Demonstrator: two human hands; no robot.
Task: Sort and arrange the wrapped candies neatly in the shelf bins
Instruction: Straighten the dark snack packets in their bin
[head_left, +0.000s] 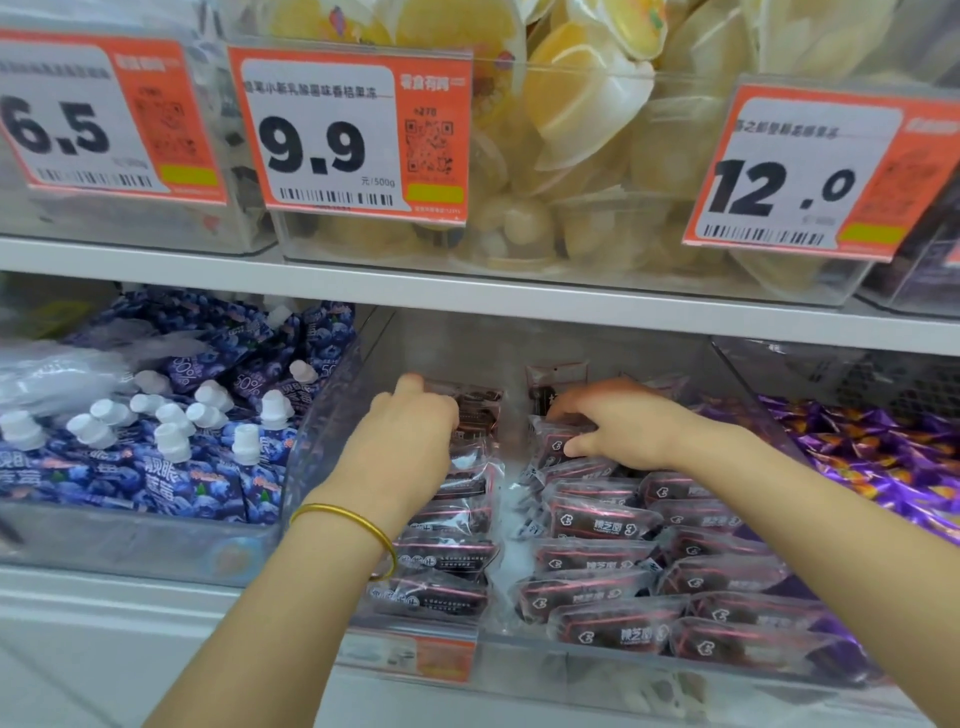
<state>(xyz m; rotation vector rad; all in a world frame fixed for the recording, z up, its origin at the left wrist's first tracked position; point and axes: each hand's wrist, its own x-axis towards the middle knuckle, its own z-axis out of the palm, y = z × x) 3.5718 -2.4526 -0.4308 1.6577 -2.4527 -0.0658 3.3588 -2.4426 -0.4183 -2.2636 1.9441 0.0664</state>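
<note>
1. The candies (597, 522), dark packs in clear wrap, lie in three rows front to back in the middle bin (327, 441) on the lower shelf (467, 296).
2. My left hand (410, 431) is on the back of the left row, fingers bent over the packs. The tips are hidden, so I cannot tell whether it grips or only presses.
3. My right hand (618, 426) is narrow, pinching a pack at the back of the middle row between curled fingers and thumb.
4. I count about six packs in the left row. The hands cover more.
5. One bracelet (353, 525) sits on the left wrist.
6. Blue pouches (171, 467) fill the bin to the left and purple sweets (857, 457) the one to the right.
7. Three tags (332, 135) hang above; the outer two are blurred.
</note>
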